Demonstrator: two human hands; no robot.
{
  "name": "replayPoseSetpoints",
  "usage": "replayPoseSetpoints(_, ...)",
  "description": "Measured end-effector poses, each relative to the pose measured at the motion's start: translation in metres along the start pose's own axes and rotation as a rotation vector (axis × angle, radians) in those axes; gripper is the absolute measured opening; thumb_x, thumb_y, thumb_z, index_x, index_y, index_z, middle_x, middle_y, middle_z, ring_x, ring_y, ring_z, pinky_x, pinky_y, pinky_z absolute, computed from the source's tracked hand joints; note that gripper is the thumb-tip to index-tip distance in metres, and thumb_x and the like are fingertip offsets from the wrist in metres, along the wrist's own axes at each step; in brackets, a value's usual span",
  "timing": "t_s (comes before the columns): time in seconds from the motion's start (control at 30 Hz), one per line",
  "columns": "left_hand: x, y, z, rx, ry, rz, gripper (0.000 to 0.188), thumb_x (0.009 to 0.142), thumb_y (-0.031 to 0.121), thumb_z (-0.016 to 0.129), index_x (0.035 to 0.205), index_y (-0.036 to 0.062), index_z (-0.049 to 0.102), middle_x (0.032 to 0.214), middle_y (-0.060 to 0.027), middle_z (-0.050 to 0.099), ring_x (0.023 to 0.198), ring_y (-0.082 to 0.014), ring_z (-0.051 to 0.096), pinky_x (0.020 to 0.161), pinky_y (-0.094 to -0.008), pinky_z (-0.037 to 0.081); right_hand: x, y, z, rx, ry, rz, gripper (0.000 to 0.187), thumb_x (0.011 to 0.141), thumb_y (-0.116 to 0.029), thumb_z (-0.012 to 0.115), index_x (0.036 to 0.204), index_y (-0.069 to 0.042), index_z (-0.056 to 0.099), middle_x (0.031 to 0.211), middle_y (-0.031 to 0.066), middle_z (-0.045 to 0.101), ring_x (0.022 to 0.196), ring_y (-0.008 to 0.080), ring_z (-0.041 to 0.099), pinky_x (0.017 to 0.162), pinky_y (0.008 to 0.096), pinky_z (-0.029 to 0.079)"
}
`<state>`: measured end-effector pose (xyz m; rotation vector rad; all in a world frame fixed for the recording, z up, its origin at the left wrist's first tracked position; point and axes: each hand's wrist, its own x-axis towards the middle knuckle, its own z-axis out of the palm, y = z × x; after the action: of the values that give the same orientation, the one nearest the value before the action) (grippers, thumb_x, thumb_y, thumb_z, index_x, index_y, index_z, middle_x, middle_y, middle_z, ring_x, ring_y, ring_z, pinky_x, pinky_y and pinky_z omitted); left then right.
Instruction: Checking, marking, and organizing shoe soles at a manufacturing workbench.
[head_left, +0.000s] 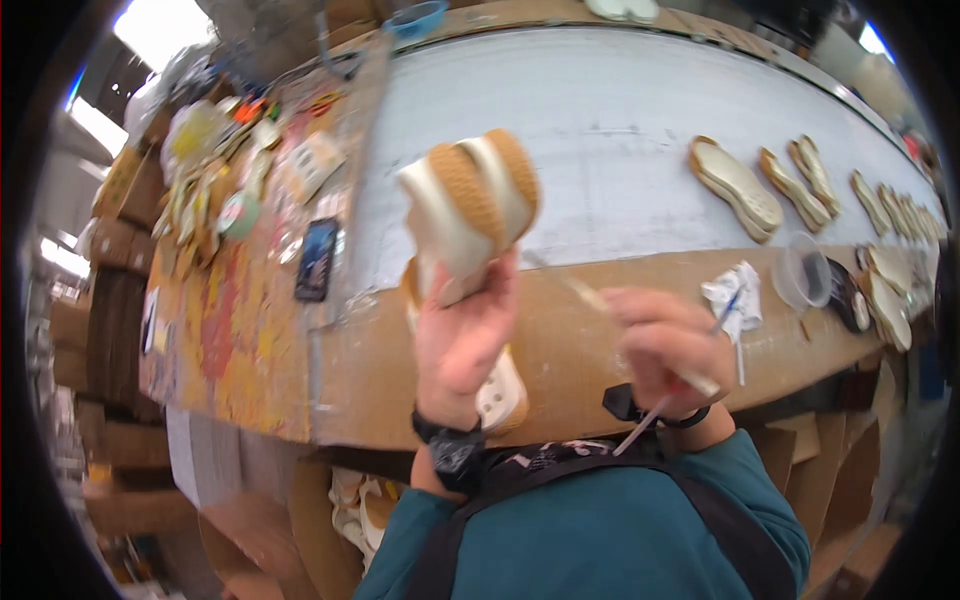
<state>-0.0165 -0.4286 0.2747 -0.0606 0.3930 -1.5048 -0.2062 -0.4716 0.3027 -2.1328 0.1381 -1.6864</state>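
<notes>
My left hand [462,335] is raised and grips a pair of white shoe soles with tan ribbed treads [475,205], held upright with the treads facing me. My right hand [662,345], blurred, is closed around a thin brush [590,295] whose tip points left toward the soles, a short way from them. A black watch sits on my left wrist. Another white sole [500,392] lies on the bench edge, partly hidden behind my left wrist.
A grey conveyor belt [620,110] carries a row of tan soles [735,185] to the right. On the brown bench lie a clear cup [803,272], crumpled paper [735,295], a phone [317,258] and paint-stained clutter [215,180] at left.
</notes>
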Motion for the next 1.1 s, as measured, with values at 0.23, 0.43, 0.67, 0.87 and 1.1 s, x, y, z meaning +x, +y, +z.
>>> replayPoseSetpoints(0.23, -0.004, 0.016, 0.002, -0.087, -0.045, -0.058, 0.037, 0.089, 0.015, 0.036, 0.120, -0.0052, 0.039, 0.127, -0.0181, 0.038, 0.119, -0.0305, 0.034, 0.096, -0.0393, 0.035, -0.042, 0.089, -0.205, -0.896, 0.595, 0.483, 0.008, 0.079, -0.007, 0.058, 0.083, -0.001, 0.060, 0.074, 0.0098, 0.062, 0.070, 0.0156, 0.061, 0.060, 0.0266, 0.047)
replayPoseSetpoints(0.43, 0.005, 0.008, -0.001, -0.114, -0.018, -0.082, 0.039, 0.088, 0.016, 0.037, 0.121, -0.0051, 0.037, 0.129, -0.0166, 0.035, 0.120, -0.0300, 0.033, 0.095, -0.0391, 0.036, -0.139, 0.147, -0.323, -1.290, -0.019, 0.947, 0.013, 0.070, -0.014, 0.057, 0.074, -0.003, 0.062, 0.069, 0.0172, 0.059, 0.067, 0.0304, 0.060, 0.061, 0.0361, 0.046)
replayPoseSetpoints(0.67, 0.005, 0.018, -0.009, 0.064, -0.048, 0.055, 0.038, 0.085, 0.016, 0.047, 0.116, -0.0053, 0.041, 0.124, -0.0191, 0.039, 0.115, -0.0315, 0.037, 0.095, -0.0397, 0.036, -0.055, 0.097, -0.248, -1.074, 0.038, 0.710, 0.014, 0.080, -0.015, 0.055, 0.088, -0.005, 0.061, 0.074, 0.0084, 0.061, 0.065, 0.0151, 0.057, 0.059, 0.0262, 0.043)
replayPoseSetpoints(0.87, 0.000, 0.009, 0.000, -0.033, -0.011, -0.026, 0.038, 0.090, 0.020, 0.035, 0.119, -0.0042, 0.039, 0.125, -0.0185, 0.037, 0.117, -0.0308, 0.035, 0.094, -0.0387, 0.037, 0.004, 0.008, -0.066, -0.209, 0.286, 0.219, 0.005, 0.078, -0.002, 0.053, 0.080, 0.003, 0.054, 0.078, 0.0142, 0.058, 0.069, 0.0224, 0.056, 0.063, 0.0303, 0.047)
replayPoseSetpoints(1.1, -0.006, 0.015, -0.003, -0.053, -0.083, -0.015, 0.047, 0.090, 0.030, 0.038, 0.120, -0.0060, 0.031, 0.115, -0.0195, 0.041, 0.111, -0.0321, 0.040, 0.095, -0.0402, 0.036, 0.022, -0.012, 0.027, 0.154, 0.069, -0.021, 0.013, 0.075, 0.003, 0.058, 0.086, 0.002, 0.051, 0.085, 0.0177, 0.057, 0.077, 0.0289, 0.061, 0.067, 0.0343, 0.053)
